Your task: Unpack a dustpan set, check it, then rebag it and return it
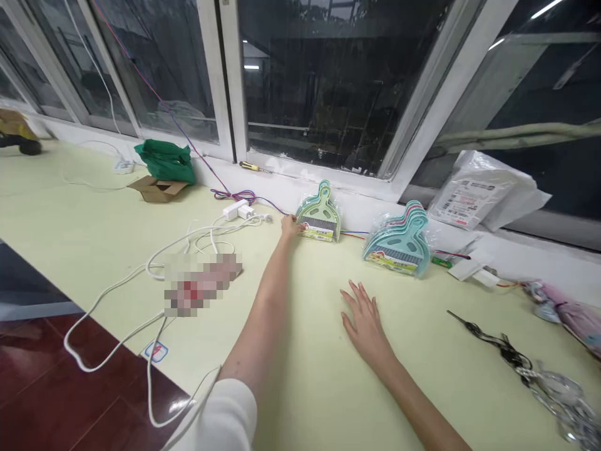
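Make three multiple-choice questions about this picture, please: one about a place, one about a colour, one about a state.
1. Where does the left hand reach?
A. the smaller dustpan pack by the window
B. the cardboard box
C. the screwdriver

2. What colour is the bag behind the cardboard box?
A. red
B. green
C. black

3. How is the right hand?
A. closed in a fist
B. holding a cable
C. flat and open on the table

Answers: 1 A, its fingers touch that pack's edge; 2 B, the bag is plainly green; 3 C, its fingers lie spread and hold nothing.
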Available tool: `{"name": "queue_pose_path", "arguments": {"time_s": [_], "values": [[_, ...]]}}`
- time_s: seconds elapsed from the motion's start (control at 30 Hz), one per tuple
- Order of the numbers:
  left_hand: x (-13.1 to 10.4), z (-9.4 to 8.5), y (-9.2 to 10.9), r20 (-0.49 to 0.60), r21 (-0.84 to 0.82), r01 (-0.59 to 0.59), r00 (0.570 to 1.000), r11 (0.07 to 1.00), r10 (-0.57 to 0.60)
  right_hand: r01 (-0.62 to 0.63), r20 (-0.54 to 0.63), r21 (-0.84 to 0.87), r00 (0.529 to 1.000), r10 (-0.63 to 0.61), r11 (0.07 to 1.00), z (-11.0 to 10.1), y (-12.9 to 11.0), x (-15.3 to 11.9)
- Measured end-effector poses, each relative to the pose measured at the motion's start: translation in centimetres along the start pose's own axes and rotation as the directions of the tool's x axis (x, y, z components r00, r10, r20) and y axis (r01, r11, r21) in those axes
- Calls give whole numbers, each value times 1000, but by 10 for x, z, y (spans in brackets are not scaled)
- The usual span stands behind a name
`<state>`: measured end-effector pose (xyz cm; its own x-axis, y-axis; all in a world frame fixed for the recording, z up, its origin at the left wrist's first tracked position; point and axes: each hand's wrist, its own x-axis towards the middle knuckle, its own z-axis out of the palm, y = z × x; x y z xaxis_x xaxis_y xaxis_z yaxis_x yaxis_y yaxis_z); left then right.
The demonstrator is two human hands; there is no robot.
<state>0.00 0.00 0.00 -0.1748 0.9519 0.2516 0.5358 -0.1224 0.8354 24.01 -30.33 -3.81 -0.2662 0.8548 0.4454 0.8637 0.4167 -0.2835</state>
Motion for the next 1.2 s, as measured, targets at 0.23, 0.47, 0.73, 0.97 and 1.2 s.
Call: {"name": "queue_pose_path", "arguments": {"time_s": [0.23, 0.47, 0.73, 0.97, 1.2], "values": [[-37, -25, 13, 192, -338, 20, 980, 941, 49, -21, -11, -19, 1000, 21, 1000, -5, -2, -3], [-135, -51, 46, 453, -638, 405, 885, 655, -105, 6, -173, -42, 985, -13, 999, -24, -16, -8], [-255, 5, 91, 554, -716, 483, 833, 503, -11, -61, -378, -53, 925, 37, 997, -52, -10, -27], [-281, 21, 92, 412, -809, 383, 911, 446, -34, -475, -149, 338, 825, 544, 813, -55, 7, -30], [-286, 8, 96, 484, -774, 377, 870, 509, 92, -317, 34, 915, 678, 734, 250, -36, 18, -12]]}}
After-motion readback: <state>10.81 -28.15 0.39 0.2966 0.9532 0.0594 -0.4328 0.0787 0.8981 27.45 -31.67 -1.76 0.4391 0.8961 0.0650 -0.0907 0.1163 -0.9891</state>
